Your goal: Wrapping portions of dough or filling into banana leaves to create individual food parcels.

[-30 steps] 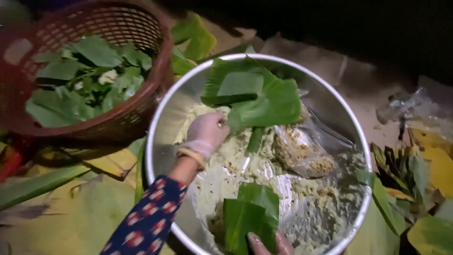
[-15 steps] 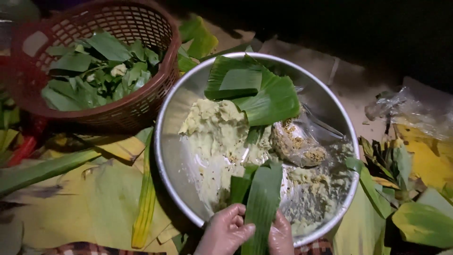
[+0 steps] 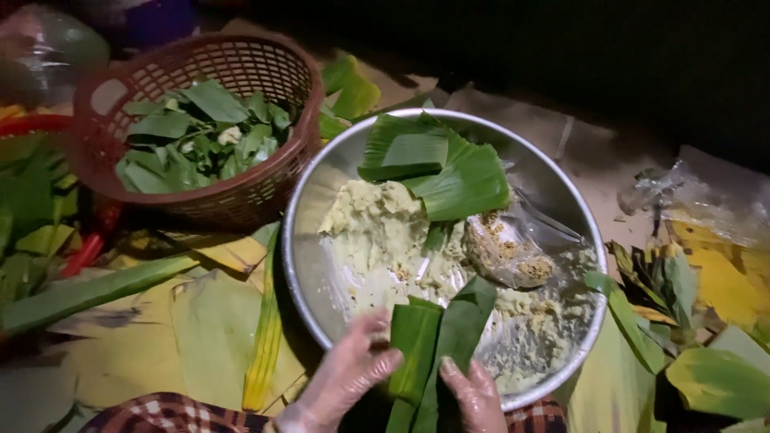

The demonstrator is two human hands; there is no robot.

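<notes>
Grasping one folded green leaf [image 3: 429, 353] with my left hand [image 3: 345, 377] and right hand [image 3: 473, 397] fingers, I count one steel bowl [image 3: 309, 265], one basket [image 3: 241, 200].

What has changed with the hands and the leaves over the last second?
The left hand has drawn back from the pale paste in the metal bowl to the near rim, where it now holds the folded green leaf together with the right hand. The red basket of leaves and the leaves at the bowl's far side stayed put.
</notes>
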